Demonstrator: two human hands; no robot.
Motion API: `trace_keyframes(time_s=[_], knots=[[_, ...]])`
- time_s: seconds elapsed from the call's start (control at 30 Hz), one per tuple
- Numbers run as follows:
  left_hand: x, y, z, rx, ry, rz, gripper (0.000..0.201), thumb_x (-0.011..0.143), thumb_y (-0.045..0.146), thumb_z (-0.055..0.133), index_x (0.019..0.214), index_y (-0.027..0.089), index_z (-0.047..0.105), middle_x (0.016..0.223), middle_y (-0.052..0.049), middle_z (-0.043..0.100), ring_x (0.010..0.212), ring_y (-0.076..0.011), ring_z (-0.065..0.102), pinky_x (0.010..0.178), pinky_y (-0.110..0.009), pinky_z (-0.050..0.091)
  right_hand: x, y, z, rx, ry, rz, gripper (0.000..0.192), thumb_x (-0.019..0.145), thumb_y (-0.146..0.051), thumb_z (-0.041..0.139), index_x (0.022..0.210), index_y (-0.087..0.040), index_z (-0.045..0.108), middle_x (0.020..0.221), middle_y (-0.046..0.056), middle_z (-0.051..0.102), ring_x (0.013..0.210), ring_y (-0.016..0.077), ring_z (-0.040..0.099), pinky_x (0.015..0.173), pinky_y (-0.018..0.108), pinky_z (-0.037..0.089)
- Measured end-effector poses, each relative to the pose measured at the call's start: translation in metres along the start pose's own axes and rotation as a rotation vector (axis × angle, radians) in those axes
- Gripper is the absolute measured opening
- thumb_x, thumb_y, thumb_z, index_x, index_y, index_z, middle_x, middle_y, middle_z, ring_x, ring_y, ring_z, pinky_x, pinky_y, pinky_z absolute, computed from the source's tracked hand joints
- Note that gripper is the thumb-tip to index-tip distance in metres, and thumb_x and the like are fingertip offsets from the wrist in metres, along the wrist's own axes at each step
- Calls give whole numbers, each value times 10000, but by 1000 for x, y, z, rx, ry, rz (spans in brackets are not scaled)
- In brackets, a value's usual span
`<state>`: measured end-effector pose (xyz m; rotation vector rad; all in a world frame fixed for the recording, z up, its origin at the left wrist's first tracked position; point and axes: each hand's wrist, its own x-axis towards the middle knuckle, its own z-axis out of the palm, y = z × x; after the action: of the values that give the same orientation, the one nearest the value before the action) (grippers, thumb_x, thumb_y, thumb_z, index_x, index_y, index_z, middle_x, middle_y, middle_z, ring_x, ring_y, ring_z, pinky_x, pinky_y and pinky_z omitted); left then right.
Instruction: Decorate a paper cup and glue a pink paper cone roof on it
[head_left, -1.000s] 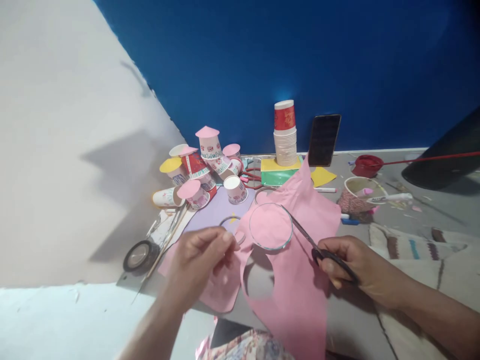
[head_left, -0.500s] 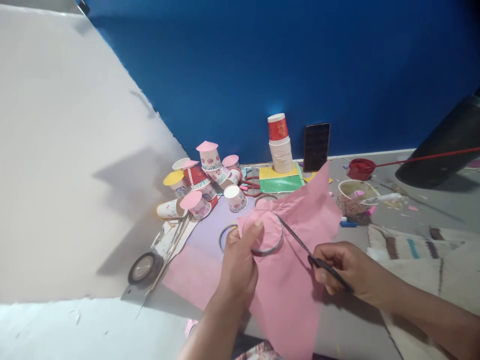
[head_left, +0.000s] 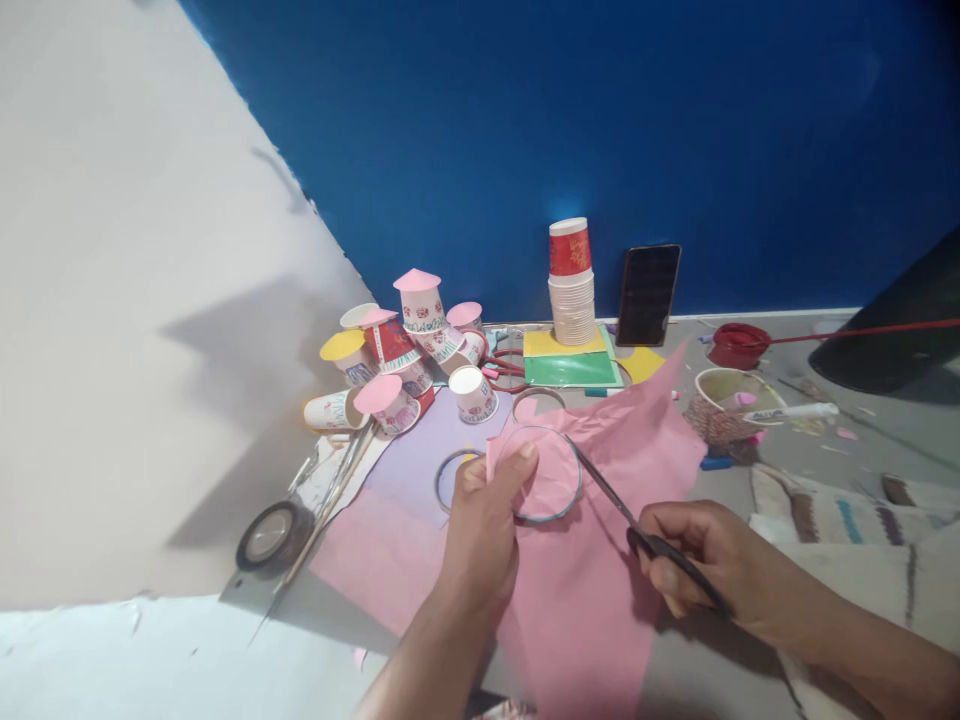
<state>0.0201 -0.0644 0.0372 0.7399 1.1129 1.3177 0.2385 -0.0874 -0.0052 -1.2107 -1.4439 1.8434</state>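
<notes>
My left hand [head_left: 480,530] is closed, its thumb pressing a thin round bangle [head_left: 580,476] flat onto a large sheet of pink paper [head_left: 585,590]. The fingers beneath the paper are hidden. Black-handled scissors [head_left: 611,492] are in my right hand [head_left: 697,565], fingers wrapped around the handles. Their blades reach up and left to the bangle's upper right edge, at the paper; I cannot tell whether the blades are apart. Another bangle [head_left: 438,484] lies just left of my left hand, and a brown ring [head_left: 561,396] lies behind the pink paper.
Decorated paper cups [head_left: 420,305], several with pink cone tops, stand at the left back. A cup stack [head_left: 572,305] rests on green and yellow sheets [head_left: 574,369] beside a phone [head_left: 649,295]. Tape [head_left: 266,537] lies left, a marker-holding bowl [head_left: 724,415] right, cloth [head_left: 832,510] near my right arm.
The camera view has shifted slightly. Both hands, the bangle and the scissors appear a little further right and lower. Each hand keeps its hold, with the scissors still at the bangle's edge.
</notes>
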Motion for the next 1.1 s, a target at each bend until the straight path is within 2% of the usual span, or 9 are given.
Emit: trace_keyframes(time_s=[0.5, 0.73, 0.93, 1.1], knots=[[3, 3, 1, -9, -81, -41, 260, 815, 389, 792, 766, 134, 774, 599, -57, 718, 567, -212, 699, 552, -282, 537, -2, 0, -2, -28, -13, -11, 699, 693, -882, 710, 681, -217, 492, 550, -44, 482, 509, 95, 392, 517, 241, 347], [2, 6, 2, 11, -49, -46, 255, 769, 379, 817, 740, 130, 770, 620, -74, 738, 542, -214, 705, 505, -278, 548, -2, 3, -4, -30, -11, -3, 667, 696, -826, 760, 686, -214, 497, 555, -42, 499, 501, 92, 409, 515, 235, 342], [3, 5, 0, 31, -124, -94, 294, 791, 406, 788, 728, 119, 769, 582, -89, 719, 473, -210, 675, 389, -252, 474, -2, 3, -6, -45, 1, 14, 647, 653, -785, 815, 694, -209, 523, 585, -23, 547, 531, 103, 441, 523, 237, 336], [2, 7, 5, -30, -79, -81, 259, 731, 358, 838, 723, 119, 740, 587, -51, 695, 515, -185, 664, 488, -268, 533, -4, -2, -5, -54, -3, 26, 633, 663, -762, 819, 684, -215, 502, 573, -33, 530, 528, 101, 439, 528, 238, 356]])
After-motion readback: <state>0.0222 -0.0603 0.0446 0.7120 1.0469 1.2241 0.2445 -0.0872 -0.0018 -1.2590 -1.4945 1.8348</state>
